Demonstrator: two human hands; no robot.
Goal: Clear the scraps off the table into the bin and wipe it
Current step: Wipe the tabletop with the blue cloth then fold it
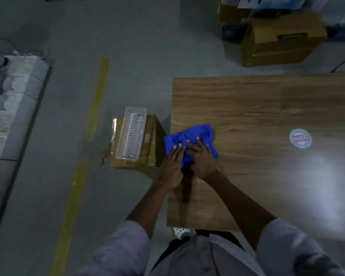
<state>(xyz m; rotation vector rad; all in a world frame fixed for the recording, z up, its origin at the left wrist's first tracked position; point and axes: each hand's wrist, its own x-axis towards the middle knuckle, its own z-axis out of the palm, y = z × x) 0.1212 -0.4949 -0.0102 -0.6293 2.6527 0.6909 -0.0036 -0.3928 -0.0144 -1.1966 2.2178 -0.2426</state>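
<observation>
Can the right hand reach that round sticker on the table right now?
Probably yes. The right hand presses the blue cloth, and only bare table lies between it and the round sticker.

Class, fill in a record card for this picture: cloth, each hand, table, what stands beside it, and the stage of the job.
Cloth: blue cloth, bunched, at the table's left edge
Left hand: fingers pressing on the cloth
Right hand: fingers pressing on the cloth, beside the left
Table: wooden, bears a round sticker
Beside it: cardboard box on the floor, clear plastic container on top
Stage: wiping
</observation>
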